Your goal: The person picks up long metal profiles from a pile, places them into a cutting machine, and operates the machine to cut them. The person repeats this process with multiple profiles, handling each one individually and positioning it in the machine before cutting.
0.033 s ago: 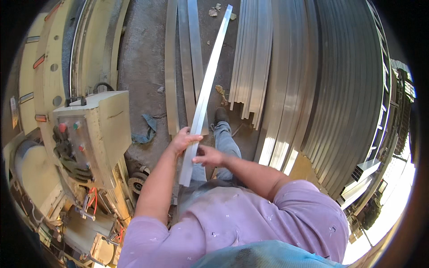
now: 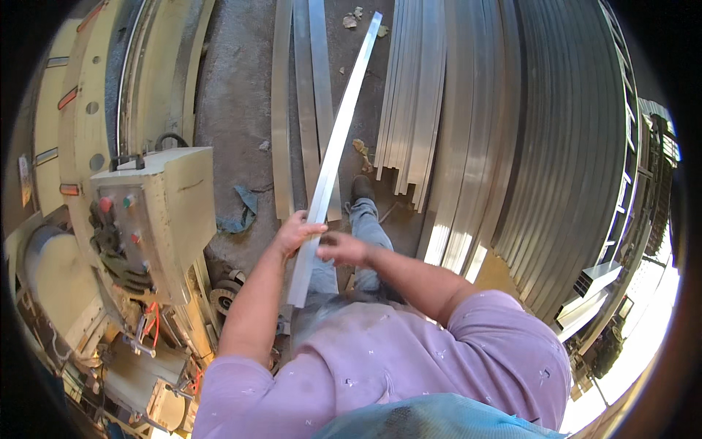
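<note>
A long, silvery metal profile (image 2: 338, 150) slants up and away from my lap, its near end in front of my shirt and its far end above the floor. My left hand (image 2: 298, 233) is wrapped round it from the left, near the close end, with the thumb across its top. At the profile's right edge, just nearer to me, is my right hand (image 2: 346, 249). Its fingers are curled, with the fingertips against the metal, slightly blurred. What lies under the profile at the hands is hidden.
Long metal strips (image 2: 282, 110) lie on the floor to the left of the profile. On the right are stacked metal lengths (image 2: 413, 95) and ribbed dark profiles (image 2: 567, 139). A cream machine control box (image 2: 179, 212) with buttons stands at left. A blue rag (image 2: 238, 212) lies nearby.
The near end of the profile has shifted slightly left. My right hand's fingers have curled a little more at its edge; my left hand keeps its hold.
</note>
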Action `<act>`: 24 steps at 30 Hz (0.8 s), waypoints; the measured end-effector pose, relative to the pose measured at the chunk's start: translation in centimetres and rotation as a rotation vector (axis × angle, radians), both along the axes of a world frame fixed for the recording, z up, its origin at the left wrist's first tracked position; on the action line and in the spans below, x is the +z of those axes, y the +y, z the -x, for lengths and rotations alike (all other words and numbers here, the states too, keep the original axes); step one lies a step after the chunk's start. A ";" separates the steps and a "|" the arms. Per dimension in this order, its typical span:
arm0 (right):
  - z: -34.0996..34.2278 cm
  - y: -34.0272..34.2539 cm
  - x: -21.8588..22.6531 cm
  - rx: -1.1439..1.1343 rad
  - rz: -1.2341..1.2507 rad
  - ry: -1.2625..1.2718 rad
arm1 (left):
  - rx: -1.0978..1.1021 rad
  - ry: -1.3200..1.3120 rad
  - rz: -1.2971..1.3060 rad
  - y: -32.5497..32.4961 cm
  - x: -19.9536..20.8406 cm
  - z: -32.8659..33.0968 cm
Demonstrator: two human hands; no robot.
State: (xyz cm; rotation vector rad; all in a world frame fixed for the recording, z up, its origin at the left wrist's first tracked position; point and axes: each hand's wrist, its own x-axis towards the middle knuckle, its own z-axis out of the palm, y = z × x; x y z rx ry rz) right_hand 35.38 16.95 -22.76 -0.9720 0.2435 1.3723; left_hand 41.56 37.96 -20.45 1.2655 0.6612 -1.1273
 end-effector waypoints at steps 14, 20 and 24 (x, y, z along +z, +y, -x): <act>-11.1 0.0 3.6 -0.523 0.229 0.350 | 0.090 0.126 -0.008 9.4 25.3 25.2; -7.6 2.2 10.6 -0.515 -0.057 0.210 | -0.028 0.081 -0.058 11.2 24.1 30.1; -4.8 5.6 16.1 -0.506 -0.146 0.076 | -0.068 -0.181 -0.213 10.7 21.9 27.0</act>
